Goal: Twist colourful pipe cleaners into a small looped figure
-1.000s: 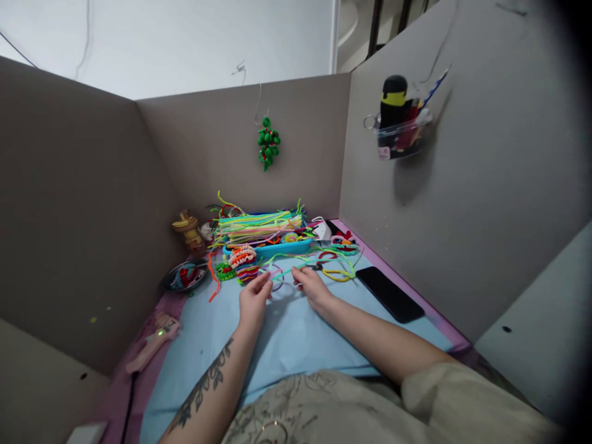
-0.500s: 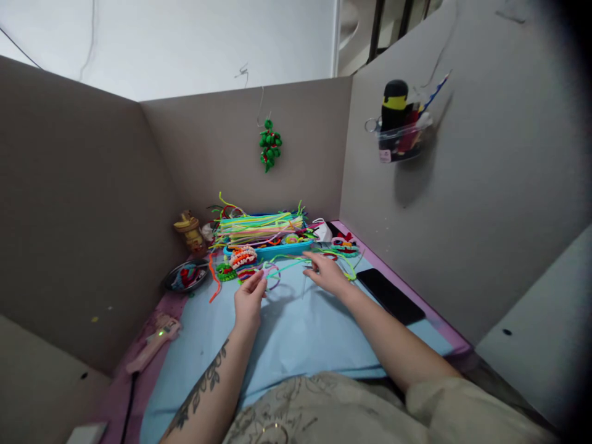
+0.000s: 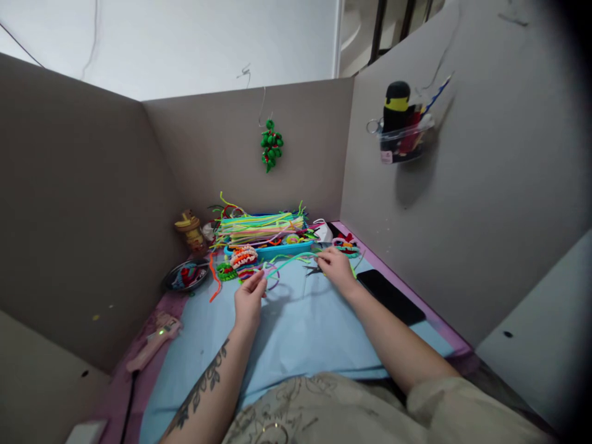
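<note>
Between my two hands runs a turquoise pipe cleaner (image 3: pixel 291 259), bowed slightly upward. My left hand (image 3: pixel 250 297) pinches its near end, together with a ring of purple pipe cleaner (image 3: pixel 274 276) that hangs just right of the fingertips. The far end of the turquoise strand sits in the closed fingers of my right hand (image 3: pixel 335 267). Just below and left of those fingers, dark-bladed scissors or pliers (image 3: pixel 312 269) lie on the blue cloth; their handles are hard to make out. Part of the purple ring is hidden behind my left fingers.
A blue tray (image 3: pixel 282 251) heaped with pipe cleaners stands at the back, finished coloured pieces (image 3: pixel 243 256) before it. A phone (image 3: pixel 391 296) lies right, a metal bowl (image 3: pixel 185 275) and pink glue gun (image 3: pixel 155 345) left. Grey partitions (image 3: pixel 250 154) enclose the table.
My right hand has moved slightly right, its fingers closing on the far end of the turquoise pipe cleaner. The dark tool beside it shows more now. My left hand stays in place.
</note>
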Tool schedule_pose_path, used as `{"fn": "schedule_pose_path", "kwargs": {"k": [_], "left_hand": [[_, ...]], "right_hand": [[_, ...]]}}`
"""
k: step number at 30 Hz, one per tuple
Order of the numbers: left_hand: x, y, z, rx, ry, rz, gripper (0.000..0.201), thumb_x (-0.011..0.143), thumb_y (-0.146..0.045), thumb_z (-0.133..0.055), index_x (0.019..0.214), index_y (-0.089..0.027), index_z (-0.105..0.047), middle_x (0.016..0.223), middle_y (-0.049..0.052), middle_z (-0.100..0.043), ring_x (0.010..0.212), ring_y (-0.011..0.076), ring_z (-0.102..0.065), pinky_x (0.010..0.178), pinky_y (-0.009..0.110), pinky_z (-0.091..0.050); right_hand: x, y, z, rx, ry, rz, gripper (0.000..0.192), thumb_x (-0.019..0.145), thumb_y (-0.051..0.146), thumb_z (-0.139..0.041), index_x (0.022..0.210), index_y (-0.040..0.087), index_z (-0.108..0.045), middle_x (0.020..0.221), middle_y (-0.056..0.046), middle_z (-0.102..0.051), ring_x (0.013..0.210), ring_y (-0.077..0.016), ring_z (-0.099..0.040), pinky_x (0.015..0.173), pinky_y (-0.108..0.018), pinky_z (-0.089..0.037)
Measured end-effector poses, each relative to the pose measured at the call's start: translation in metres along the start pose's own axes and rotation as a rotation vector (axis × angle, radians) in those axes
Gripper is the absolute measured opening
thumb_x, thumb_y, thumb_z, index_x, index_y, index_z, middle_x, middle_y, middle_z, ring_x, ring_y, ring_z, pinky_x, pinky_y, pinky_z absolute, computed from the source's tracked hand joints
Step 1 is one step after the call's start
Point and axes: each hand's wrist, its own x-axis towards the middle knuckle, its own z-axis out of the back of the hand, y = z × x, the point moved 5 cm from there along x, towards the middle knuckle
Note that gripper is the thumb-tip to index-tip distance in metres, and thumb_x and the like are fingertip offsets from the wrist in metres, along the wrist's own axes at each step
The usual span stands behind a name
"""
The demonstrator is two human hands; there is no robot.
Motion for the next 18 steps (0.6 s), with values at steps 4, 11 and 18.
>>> {"fn": "schedule_pose_path", "kwargs": {"k": [4, 11, 18], "left_hand": [[0.0, 0.002, -0.001, -0.013, 0.029, 0.0, 0.053, 0.056, -0.037, -0.073, 0.103, -0.012, -0.064, 0.075, 0.006, -0.067, 0.053, 0.0084, -0.051, 0.045, 0.018, -0.037], [-0.003, 0.002, -0.009, 0.004, 0.128, 0.051, 0.052, 0.056, -0.037, -0.074, 0.101, -0.011, -0.065, 0.066, 0.004, -0.064, 0.048, 0.0063, -0.047, 0.044, 0.018, -0.034], [-0.007, 0.004, -0.016, 0.014, 0.22, 0.082, 0.048, 0.054, -0.037, -0.075, 0.095, -0.012, -0.067, 0.061, 0.002, -0.063, 0.044, 0.0055, -0.044, 0.043, 0.019, -0.034]], "right_hand": [[-0.004, 0.01, -0.003, 0.441, -0.078, -0.057, 0.02, 0.074, 0.035, -0.057, 0.078, 0.019, -0.068, 0.077, -0.005, -0.06, 0.072, -0.0167, -0.054, 0.067, -0.03, -0.044], [-0.013, 0.016, -0.033, 1.013, 0.077, -0.38, 0.025, 0.062, 0.038, -0.069, 0.074, 0.017, -0.066, 0.065, -0.002, -0.061, 0.057, -0.013, -0.054, 0.057, -0.028, -0.046], [-0.017, 0.023, -0.036, 1.127, 0.126, -0.442, 0.028, 0.057, 0.039, -0.073, 0.073, 0.017, -0.066, 0.071, -0.002, -0.062, 0.058, -0.0116, -0.055, 0.056, -0.026, -0.045]]}}
